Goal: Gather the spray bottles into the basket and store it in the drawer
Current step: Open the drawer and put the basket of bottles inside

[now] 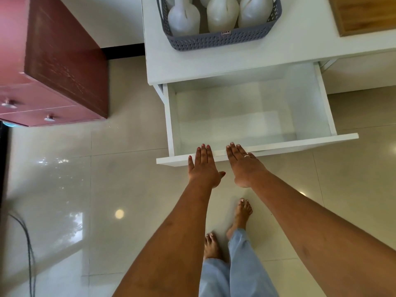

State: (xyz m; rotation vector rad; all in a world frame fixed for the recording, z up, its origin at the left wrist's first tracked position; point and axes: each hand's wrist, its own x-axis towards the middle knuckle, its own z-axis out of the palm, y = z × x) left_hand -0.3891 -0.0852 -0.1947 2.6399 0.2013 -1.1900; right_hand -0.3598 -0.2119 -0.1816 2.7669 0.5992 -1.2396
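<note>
left hand: it is lying flat and palm down, fingers straight and close together, holding nothing; the fingertips are reaching over the front panel of the open white drawer, seemingly touching its top edge, though contact is hard to confirm.
right hand: it is reaching out just beside the left, flat with fingers extended and empty, a ring showing on one finger; its fingertips are resting at the same front panel.
drawer: it is standing pulled well out below the white surface, and nothing is lying inside it.
grey woven-pattern plastic basket: it is sitting on the surface above the drawer, near the front edge, well apart from both hands.
white translucent plastic spray bottles: they are standing upright inside the basket, packed close; their tops are running out of view.
handling: the loaded basket is probably moderately heavy and its thin plastic walls are likely flexing under load; the bottles look smooth and liable to tip.
where to hold: taking the two short sides at the rim, one hand each, is looking safest, keeping it level while lowering.
</note>
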